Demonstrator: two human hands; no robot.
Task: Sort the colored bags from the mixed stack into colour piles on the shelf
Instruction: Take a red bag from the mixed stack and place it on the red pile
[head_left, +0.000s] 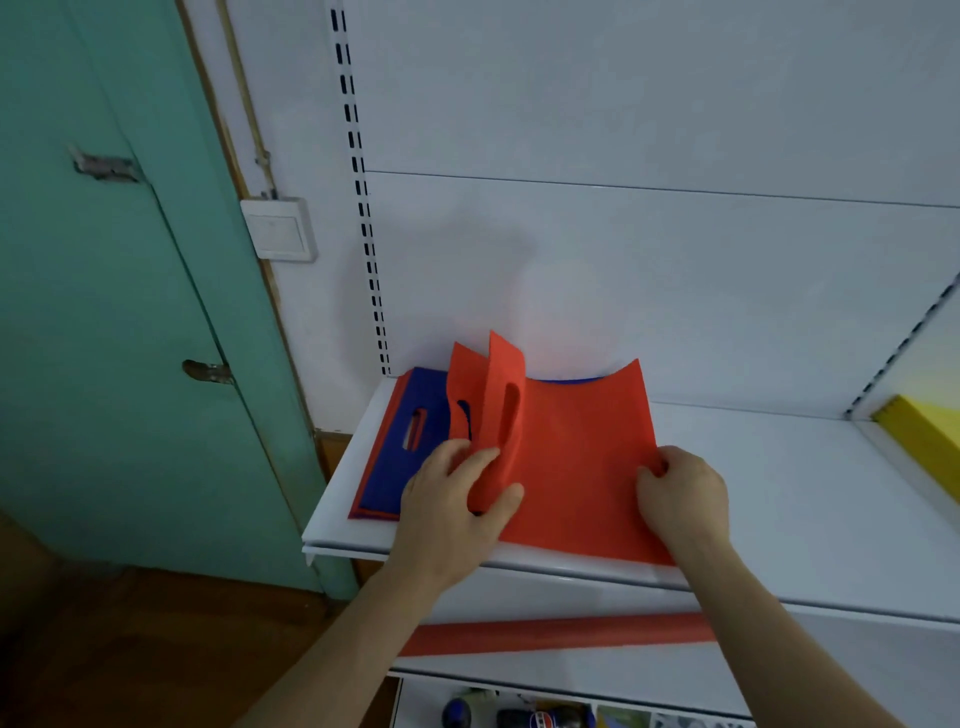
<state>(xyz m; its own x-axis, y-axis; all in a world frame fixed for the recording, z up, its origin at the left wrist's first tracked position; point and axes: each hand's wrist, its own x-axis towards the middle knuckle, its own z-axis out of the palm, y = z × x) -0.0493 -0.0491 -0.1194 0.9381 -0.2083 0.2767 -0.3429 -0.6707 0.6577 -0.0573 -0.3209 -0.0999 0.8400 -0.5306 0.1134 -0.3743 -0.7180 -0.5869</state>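
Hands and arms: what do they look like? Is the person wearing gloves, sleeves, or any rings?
Two bare hands, the left and the right, with no gloves. No rings, watch or bracelet show on them. Both forearms are bare all the way down to the picture's bottom edge, so no sleeves are in view. The fingernails look short and plain, without polish.

A red bag (576, 467) lies on top of the stack at the left end of the white shelf (810, 499). Its handle end (the one with the long hole) is folded up and its far edge curls up. Under it lies a flat blue bag (405, 447), with another red edge under that.
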